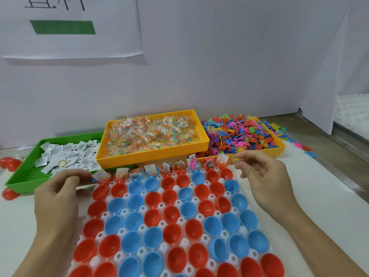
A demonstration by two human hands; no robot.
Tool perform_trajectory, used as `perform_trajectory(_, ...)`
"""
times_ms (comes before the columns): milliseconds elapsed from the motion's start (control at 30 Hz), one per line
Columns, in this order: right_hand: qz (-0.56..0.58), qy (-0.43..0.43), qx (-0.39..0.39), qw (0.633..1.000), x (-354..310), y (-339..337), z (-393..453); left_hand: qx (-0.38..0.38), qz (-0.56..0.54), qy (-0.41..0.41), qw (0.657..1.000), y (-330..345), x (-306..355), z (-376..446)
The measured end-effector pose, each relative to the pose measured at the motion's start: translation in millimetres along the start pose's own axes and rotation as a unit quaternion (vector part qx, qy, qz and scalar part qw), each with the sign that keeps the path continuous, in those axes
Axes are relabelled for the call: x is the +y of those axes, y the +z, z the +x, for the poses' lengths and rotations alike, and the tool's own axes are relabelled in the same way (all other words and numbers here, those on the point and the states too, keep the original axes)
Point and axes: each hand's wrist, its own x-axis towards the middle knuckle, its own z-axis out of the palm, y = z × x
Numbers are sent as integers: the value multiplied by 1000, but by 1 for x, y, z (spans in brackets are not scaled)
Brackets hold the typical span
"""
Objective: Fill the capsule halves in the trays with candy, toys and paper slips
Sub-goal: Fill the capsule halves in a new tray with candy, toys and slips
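**Capsule halves: far row filled, both hands hovering at it**

Capsule halves (pixel 169 220), red and blue, are sitting open side up in a white holed tray (pixel 139 230) on the counter (pixel 311 198), right in front of the person. Only the far row (pixel 165 168) is carrying candy, toys and upright paper slips; the nearer rows are sitting hollow.

The left hand (pixel 58 194) is hovering at the left end of that row, its fingers (pixel 79 176) pinching something small and blue just beside a paper slip (pixel 100 175). The right hand (pixel 263 176) is hovering at the right end, its fingers curled together, thumb meeting forefinger; whether they are grasping anything, I cannot tell.

Behind the tray, a green bin (pixel 24 176) is holding folded slips, a yellow bin (pixel 151 154) is holding candy packets, and a second yellow bin (pixel 279 145) is overflowing with coloured toy figures.
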Motion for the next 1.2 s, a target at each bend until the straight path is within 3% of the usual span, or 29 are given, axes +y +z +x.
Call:
perform_trajectory(100,8,-14,-18,1000,-8,2,-4,-50,74,48,995,-7,29,10)
perform_trajectory(233,34,-18,-50,998,-23,4,-13,-184,86,106,973,-5,91,-4)
perform_trajectory(467,87,-17,-107,990,-48,12,-32,-366,147,182,901,62,133,-93)
perform_trajectory(633,148,-3,-152,977,-54,20,-39,-350,155,171,908,79,122,-110)
perform_trajectory(800,159,-1,-149,976,-55,21,-41,-343,143,153,916,77,122,-102)
perform_trajectory(1200,209,9,-155,966,-56,7,-31,-331,138,218,908,86,126,-105)
